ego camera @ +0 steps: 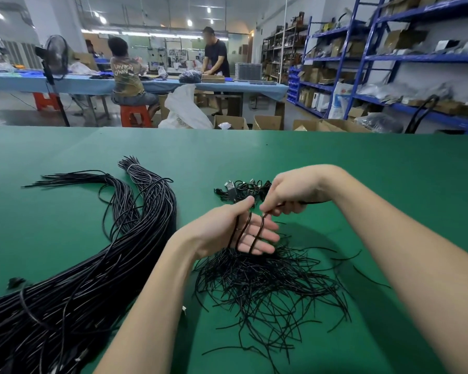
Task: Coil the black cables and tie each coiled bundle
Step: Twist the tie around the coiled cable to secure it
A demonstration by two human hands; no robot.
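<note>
My left hand (235, 230) holds a black cable (243, 233) looped over its fingers, above the middle of the green table (362, 171). My right hand (289, 193) pinches the same cable just right of the loops, its free length running off to the right. A large bundle of long black cables (87, 279) lies along the left, bound near its far end. Beneath my hands sits a loose pile of short black twist ties (268, 287). Behind my hands lies a small heap of coiled cables with plugs (238, 188).
Past the table's far edge stand open cardboard boxes (268, 122), a white bag (184, 109) and blue shelving (389, 58) on the right. Two people work at a blue-covered bench (79, 82) at the back, next to a standing fan (55, 58).
</note>
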